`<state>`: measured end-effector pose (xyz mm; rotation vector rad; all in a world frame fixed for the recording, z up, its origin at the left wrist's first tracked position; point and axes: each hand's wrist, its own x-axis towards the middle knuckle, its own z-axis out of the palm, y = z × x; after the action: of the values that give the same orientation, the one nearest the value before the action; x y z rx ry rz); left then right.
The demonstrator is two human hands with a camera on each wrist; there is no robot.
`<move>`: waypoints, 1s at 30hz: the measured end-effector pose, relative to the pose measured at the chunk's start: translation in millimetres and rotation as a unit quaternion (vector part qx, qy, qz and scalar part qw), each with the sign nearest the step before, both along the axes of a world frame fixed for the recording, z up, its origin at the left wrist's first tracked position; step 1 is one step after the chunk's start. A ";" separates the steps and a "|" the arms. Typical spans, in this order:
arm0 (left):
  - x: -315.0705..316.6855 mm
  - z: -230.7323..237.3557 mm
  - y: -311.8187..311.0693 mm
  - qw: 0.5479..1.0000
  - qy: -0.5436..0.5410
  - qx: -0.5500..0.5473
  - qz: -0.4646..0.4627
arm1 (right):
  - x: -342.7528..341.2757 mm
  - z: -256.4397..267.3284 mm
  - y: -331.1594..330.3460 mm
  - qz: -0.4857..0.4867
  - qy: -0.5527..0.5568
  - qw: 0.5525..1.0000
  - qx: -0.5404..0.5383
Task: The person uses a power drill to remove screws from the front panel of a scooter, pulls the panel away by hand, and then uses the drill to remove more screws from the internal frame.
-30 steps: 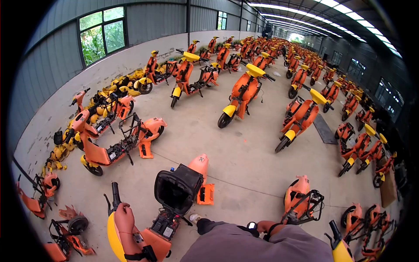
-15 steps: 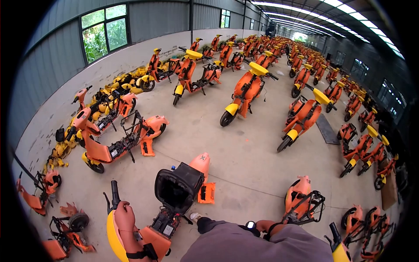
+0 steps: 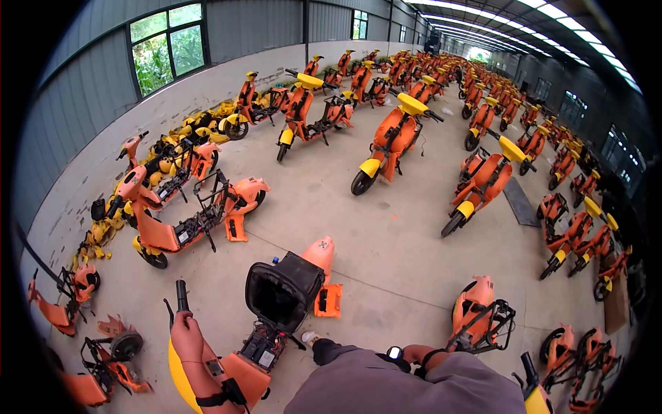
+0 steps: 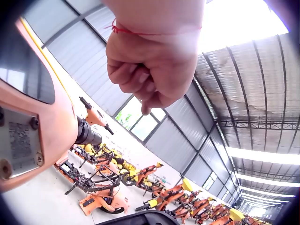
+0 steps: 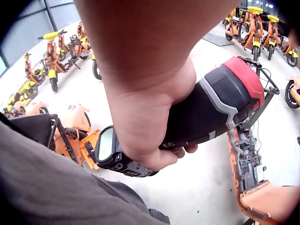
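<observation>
My left hand (image 3: 186, 337) is over the front of the orange and yellow scooter at lower left, overlapping the inner end of its black handlebar grip (image 3: 182, 295). In the left wrist view that hand (image 4: 150, 70) shows curled fingers around nothing, a red string at the wrist. The grip (image 4: 90, 133) stands apart from it there. With my right hand (image 5: 145, 126) I grip a thick black handheld device (image 5: 201, 110) with a red end and grey trim. A pale glassy face (image 5: 106, 144) shows at its other end. In the head view this hand (image 3: 416, 354) is partly hidden by clothing.
A black open bin (image 3: 284, 293) sits on the scooter behind its exposed wiring. To the right stands a stripped scooter rear (image 3: 476, 310). Broken scooters and yellow parts (image 3: 162, 162) line the left wall. Rows of orange scooters (image 3: 393, 141) fill the hall ahead.
The head view has shifted slightly, so the far scooters sit a little further right. My left hand has moved slightly up and left, closer to the handlebar grip. The right hand stays about where it was.
</observation>
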<state>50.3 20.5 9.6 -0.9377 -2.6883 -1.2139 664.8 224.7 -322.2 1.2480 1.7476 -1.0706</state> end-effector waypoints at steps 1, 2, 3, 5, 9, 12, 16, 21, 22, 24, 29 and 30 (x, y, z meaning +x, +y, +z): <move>-2.6 -0.9 -2.3 1.000 0.012 0.018 -0.004 | 0.3 -1.9 -1.0 -0.009 0.000 1.000 -0.008; -3.7 -0.9 -3.6 0.999 0.023 0.036 -0.009 | 0.9 -3.6 -2.3 -0.009 0.000 1.000 -0.009; -1.6 4.9 -3.9 0.999 0.023 0.035 -0.010 | -0.1 -0.5 -4.8 -0.020 -0.001 1.000 -0.015; 2.1 20.1 -6.5 0.999 -0.009 0.052 -0.010 | -1.4 5.9 -10.1 -0.031 -0.002 0.999 -0.023; 6.7 34.4 -11.5 0.999 -0.012 0.041 0.005 | -6.6 23.2 -17.9 -0.037 -0.016 0.999 -0.015; 7.6 25.5 -9.7 0.995 -0.018 0.093 -0.004 | -9.1 27.1 -22.0 -0.038 -0.016 0.999 -0.020; 20.1 13.1 0.7 0.996 -0.030 0.076 -0.020 | -6.6 19.4 -20.4 -0.034 0.001 0.999 -0.017; 43.4 23.0 11.8 0.998 -0.049 0.033 -0.036 | -14.1 16.8 -24.3 -0.013 0.012 1.000 0.008; 43.5 17.9 15.6 0.998 -0.047 0.033 -0.037 | -15.2 17.5 -21.7 -0.019 0.030 0.999 0.015; 48.0 12.4 22.3 0.997 -0.048 0.044 -0.045 | -22.4 24.0 -22.4 -0.031 0.023 0.999 0.008; 61.8 20.2 41.0 0.995 -0.046 0.031 -0.084 | -17.6 13.4 -32.5 -0.081 0.027 0.996 -0.031; 67.1 27.9 45.5 0.995 -0.043 0.026 -0.090 | -15.3 8.4 -34.8 -0.081 0.026 0.996 -0.032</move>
<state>117.4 65.9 37.4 -1.1681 -2.6696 -1.3795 649.6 189.9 -313.8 1.3505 1.6589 -1.2539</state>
